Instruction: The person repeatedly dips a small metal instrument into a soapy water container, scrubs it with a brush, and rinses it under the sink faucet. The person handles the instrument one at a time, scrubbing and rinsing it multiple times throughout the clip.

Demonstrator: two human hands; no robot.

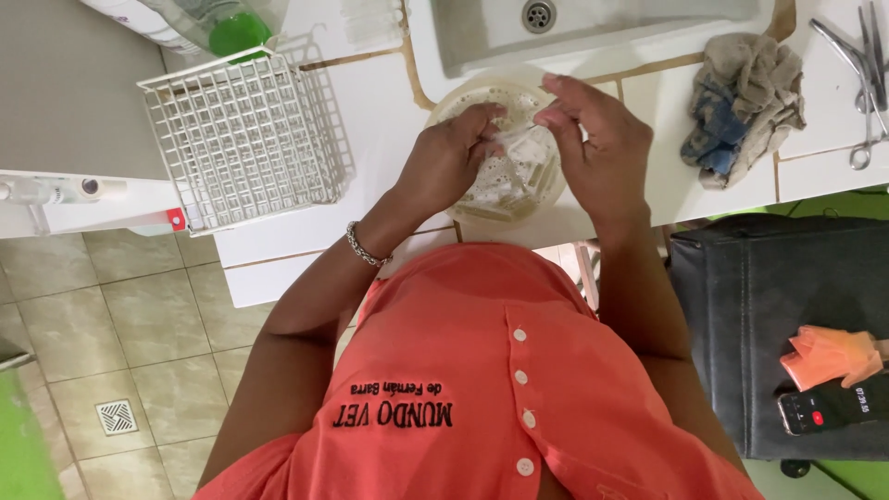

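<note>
A white worktop (pixel 370 102) ran across the far side of the scene, with beige floor tiles (pixel 120 324) and a small floor drain (pixel 117 417) below it at the near left. At the far left stood a green-tinted bottle (pixel 236 28), and just beside it on the worktop sat a white wire rack (pixel 245 134). Right of the rack, near the worktop's front edge, rested a round, pale bowl (pixel 551 181) holding foamy water and small pale items that were too blurred to tell apart. The left hand (pixel 449 153), with a metal bracelet (pixel 364 247) on its wrist, reached into the bowl, its fingers curled onto a small whitish piece (pixel 523 143). The right hand (pixel 597 139) met it over the bowl, thumb and forefinger pinching the same piece. Just beyond the bowl lay a sink (pixel 593 28) with a round drain. Further right, a crumpled grey and blue rag (pixel 745 102) lay on the worktop, and metal scissors-like instruments (pixel 866 83) lay at the far right. At the near right, a dark bag (pixel 759 315) carried an orange glove (pixel 829 356) and a phone (pixel 829 407).
</note>
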